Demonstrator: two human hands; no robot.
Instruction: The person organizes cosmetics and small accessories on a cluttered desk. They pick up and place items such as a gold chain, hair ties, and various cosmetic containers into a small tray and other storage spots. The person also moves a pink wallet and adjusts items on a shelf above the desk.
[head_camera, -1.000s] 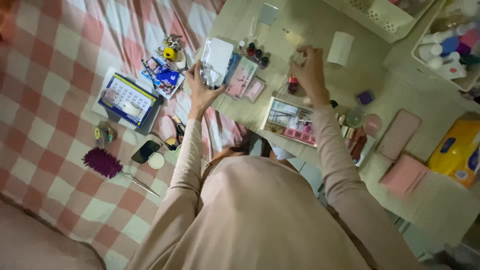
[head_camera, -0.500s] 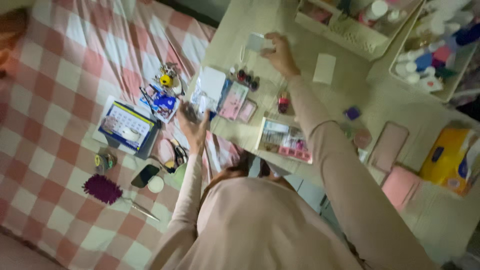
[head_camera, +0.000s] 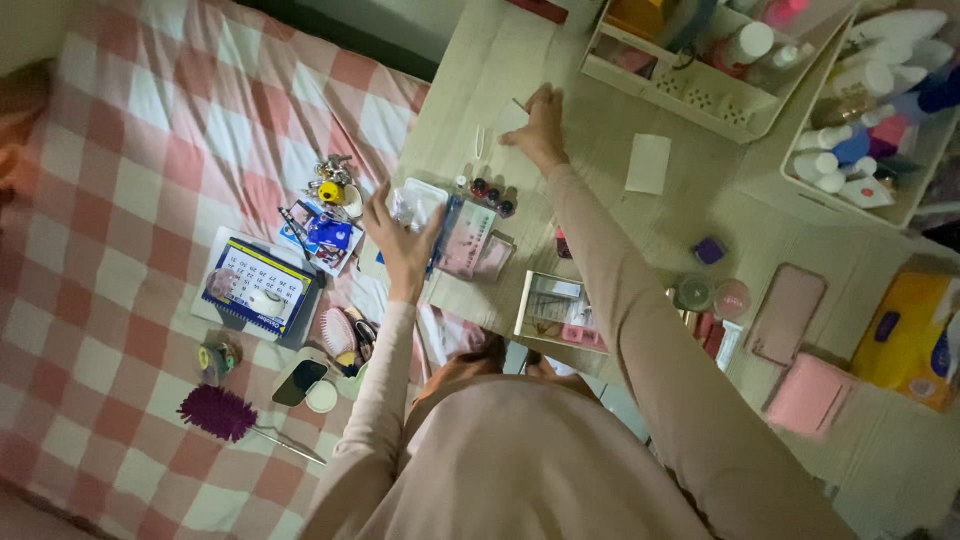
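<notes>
Head view: clear packet (head_camera: 412, 205) inside left grip (head_camera: 402, 240).

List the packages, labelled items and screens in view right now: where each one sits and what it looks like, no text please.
Yellow soft pack: table's right edge, blue patches.
Clear packet: table's left edge, under the left hand, crinkled.
Pink card: beside that packet, flat, dotted.
Desk calendar: checked blanket, blue-framed white grid.
Phone: blanket below the calendar, dark screen.
White card: table, right of the right hand, blank.
</notes>
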